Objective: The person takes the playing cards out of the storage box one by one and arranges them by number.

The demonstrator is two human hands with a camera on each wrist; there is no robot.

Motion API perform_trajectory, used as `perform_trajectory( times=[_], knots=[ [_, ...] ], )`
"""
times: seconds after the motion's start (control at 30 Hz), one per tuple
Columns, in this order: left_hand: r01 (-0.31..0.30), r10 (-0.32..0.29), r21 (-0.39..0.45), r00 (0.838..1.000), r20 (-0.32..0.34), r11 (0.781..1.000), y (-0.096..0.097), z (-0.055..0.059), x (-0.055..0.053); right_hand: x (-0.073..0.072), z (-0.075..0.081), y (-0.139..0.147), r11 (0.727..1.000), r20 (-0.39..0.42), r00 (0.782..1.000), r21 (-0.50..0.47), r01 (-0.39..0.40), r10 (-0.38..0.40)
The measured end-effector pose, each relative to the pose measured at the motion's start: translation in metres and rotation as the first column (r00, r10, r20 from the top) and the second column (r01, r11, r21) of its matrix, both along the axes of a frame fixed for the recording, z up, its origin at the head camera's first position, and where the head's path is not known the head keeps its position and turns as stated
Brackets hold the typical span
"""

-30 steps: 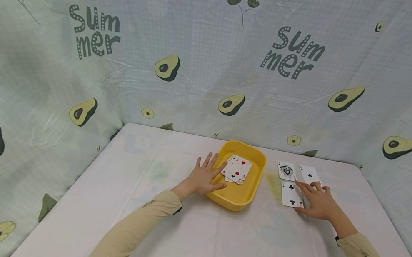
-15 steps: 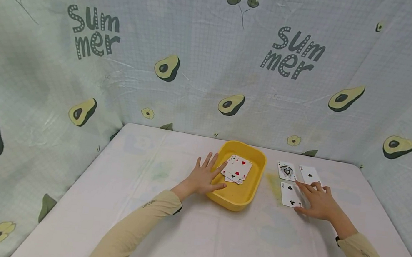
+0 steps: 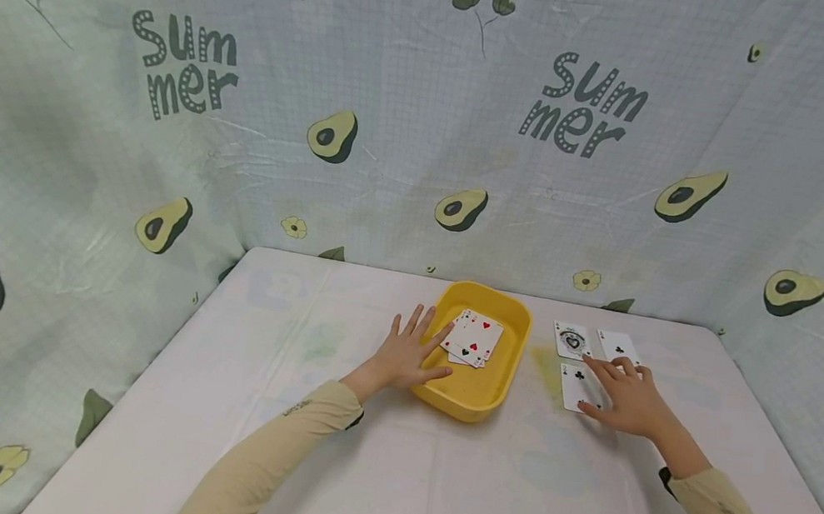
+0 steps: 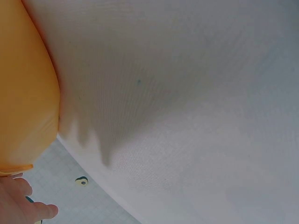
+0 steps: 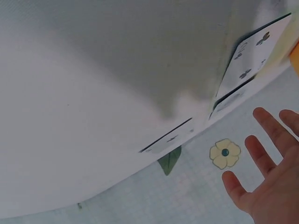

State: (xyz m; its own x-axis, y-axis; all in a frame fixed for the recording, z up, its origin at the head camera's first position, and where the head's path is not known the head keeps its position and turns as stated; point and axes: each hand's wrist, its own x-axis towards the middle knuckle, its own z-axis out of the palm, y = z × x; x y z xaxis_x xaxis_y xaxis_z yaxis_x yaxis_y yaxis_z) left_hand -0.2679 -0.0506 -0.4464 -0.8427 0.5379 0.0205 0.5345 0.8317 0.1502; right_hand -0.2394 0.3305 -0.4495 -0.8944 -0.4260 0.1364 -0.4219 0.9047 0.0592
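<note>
My left hand [image 3: 405, 355], fingers spread, rests at the left rim of a yellow tray [image 3: 463, 405]. Inside the tray lie overlapping playing cards, a red hearts card [image 3: 483, 331] on top. My right hand [image 3: 627, 397] hovers with loosely bent, spread fingers over the lower right part of a two of clubs [image 3: 575, 383]. The right wrist view shows that two of clubs [image 5: 254, 51] flat on the table, the fingers apart from one another. Just beyond the hand lie an ace with an ornate emblem [image 3: 571, 341] and an ace of clubs [image 3: 615, 345].
A pale cloth covers the table [image 3: 347, 300]. Behind it hangs a curtain [image 3: 408, 148] printed with avocados and the word summer, which also comes down on both sides.
My right hand has shifted slightly left, covering more of the two of clubs. My left hand, the tray and the cards stay in place.
</note>
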Motion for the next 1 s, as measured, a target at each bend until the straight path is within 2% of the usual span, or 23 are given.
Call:
perform_trajectory(
  times=[0.23,0.43,0.7,1.0],
  knots=[
    [-0.005,0.005,-0.008,1.0,0.007,1.0,0.0,0.0,-0.001,-0.001,0.007,-0.014,0.999,-0.028,0.999,-0.023,-0.046,0.045],
    [-0.005,0.005,-0.007,1.0,0.01,1.0,0.0,0.0,-0.002,-0.004,0.012,-0.026,0.994,-0.086,0.991,-0.032,-0.104,0.101],
    [0.004,-0.004,0.003,1.0,-0.012,1.0,0.0,-0.001,-0.002,-0.008,0.02,-0.043,0.993,-0.072,0.991,-0.042,-0.114,0.111],
    [0.013,-0.013,0.003,1.0,-0.017,1.0,-0.001,0.001,-0.001,-0.014,0.029,-0.06,0.984,-0.118,0.981,-0.065,-0.164,0.156]
  ],
)
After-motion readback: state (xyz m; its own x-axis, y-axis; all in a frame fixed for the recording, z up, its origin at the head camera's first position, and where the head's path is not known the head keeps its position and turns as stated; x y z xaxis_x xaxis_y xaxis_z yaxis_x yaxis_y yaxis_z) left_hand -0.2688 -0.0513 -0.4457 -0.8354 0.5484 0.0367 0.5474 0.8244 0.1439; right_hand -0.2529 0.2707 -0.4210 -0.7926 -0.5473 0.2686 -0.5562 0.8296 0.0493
